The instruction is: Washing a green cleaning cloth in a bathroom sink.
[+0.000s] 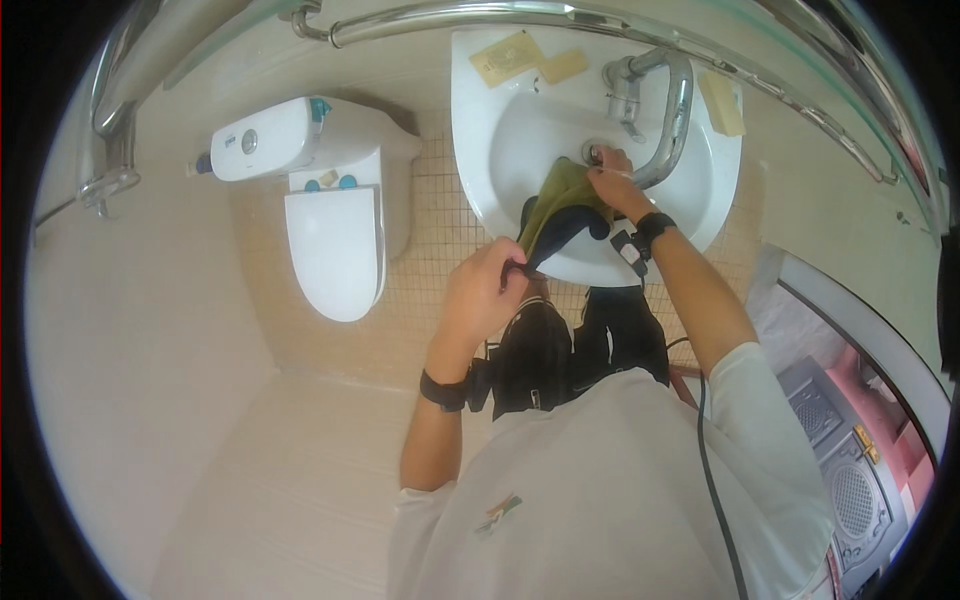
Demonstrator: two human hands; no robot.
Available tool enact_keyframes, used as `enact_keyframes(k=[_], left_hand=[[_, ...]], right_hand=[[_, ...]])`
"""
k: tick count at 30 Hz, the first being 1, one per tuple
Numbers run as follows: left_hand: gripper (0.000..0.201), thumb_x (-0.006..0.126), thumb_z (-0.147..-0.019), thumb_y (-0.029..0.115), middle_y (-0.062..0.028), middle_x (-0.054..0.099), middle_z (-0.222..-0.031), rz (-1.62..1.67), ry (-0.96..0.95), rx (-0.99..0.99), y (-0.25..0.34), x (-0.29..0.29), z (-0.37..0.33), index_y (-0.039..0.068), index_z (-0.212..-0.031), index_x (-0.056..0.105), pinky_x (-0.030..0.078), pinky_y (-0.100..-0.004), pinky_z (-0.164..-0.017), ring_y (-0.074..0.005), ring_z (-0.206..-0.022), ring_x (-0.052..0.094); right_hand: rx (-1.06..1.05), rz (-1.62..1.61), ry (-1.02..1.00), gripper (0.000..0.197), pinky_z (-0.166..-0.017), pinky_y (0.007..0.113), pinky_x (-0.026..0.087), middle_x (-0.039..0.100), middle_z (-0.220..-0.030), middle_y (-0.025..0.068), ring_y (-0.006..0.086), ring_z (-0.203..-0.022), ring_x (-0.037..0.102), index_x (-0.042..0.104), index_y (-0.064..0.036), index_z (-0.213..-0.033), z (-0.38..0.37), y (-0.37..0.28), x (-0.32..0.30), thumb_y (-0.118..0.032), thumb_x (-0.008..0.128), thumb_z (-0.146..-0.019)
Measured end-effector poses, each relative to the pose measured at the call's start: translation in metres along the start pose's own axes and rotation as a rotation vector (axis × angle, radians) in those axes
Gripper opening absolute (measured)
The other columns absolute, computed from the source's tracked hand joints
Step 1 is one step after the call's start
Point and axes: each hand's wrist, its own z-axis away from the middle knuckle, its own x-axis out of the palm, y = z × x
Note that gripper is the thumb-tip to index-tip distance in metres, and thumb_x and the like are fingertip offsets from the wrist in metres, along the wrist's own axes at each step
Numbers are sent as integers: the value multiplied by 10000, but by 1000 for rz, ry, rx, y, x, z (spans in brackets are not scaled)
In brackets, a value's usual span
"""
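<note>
A limp green and black cloth hangs across the front of the white washbasin; its exact kind I cannot make out. My left hand, just off the basin's near left rim, pinches the cloth's dark lower end. Over the bowl, my right hand grips the green upper part with its fingers bent, close beside the drain. Between the two hands the fabric is stretched at a slant, green on one face and black on the other.
A chrome faucet and a thick curved metal pipe rise beside my right hand. Yellowish paper pieces lie on the basin's back rim. A toilet stands to the left. A grey speaker-like box is at the right.
</note>
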Motion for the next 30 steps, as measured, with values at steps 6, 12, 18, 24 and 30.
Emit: enact_keyframes(k=[6, 12, 18, 24, 30], left_hand=[[154, 610, -860, 57, -155, 665, -860, 11, 2, -2, -1, 0, 4, 61, -1013, 591, 493, -369, -607, -301, -668, 625], [157, 614, -866, 67, -154, 666, -874, -16, -22, 4, 0, -3, 5, 64, -1021, 592, 498, -375, -612, -299, -682, 630], [156, 612, -871, 67, -157, 668, -881, 2, -28, -5, -2, -3, 7, 60, -1026, 592, 511, -376, -622, -311, -706, 642], [154, 600, -876, 53, -161, 670, -890, -2, -14, 1, -3, -1, 7, 54, -1030, 592, 514, -378, -625, -313, -711, 646], [160, 605, -876, 54, -161, 670, -874, 43, -2, -9, -6, 0, 8, 49, -1035, 593, 506, -372, -619, -310, -690, 642]], right_hand=[[-184, 181, -72, 431, -1006, 435, 492, 522, -1302, 191, 391, -1184, 564, 582, -135, -1323, 18, -5, -14, -221, 586, -901], [-183, 249, -85, 446, -1000, 446, 506, 505, -1339, 175, 393, -1190, 568, 558, -165, -1350, 27, -6, -22, -241, 579, -911], [-97, 232, -131, 485, -1015, 470, 494, 478, -1414, 203, 434, -1197, 570, 478, -163, -1428, 26, 1, -21, -260, 549, -957], [-144, 152, -154, 503, -1038, 486, 474, 472, -1422, 265, 455, -1226, 552, 443, -108, -1445, 23, 8, -25, -302, 542, -992], [-117, 168, -303, 647, -1048, 482, 460, 530, -1356, 280, 443, -1255, 538, 446, -36, -1418, 33, -10, -41, -457, 606, -953]])
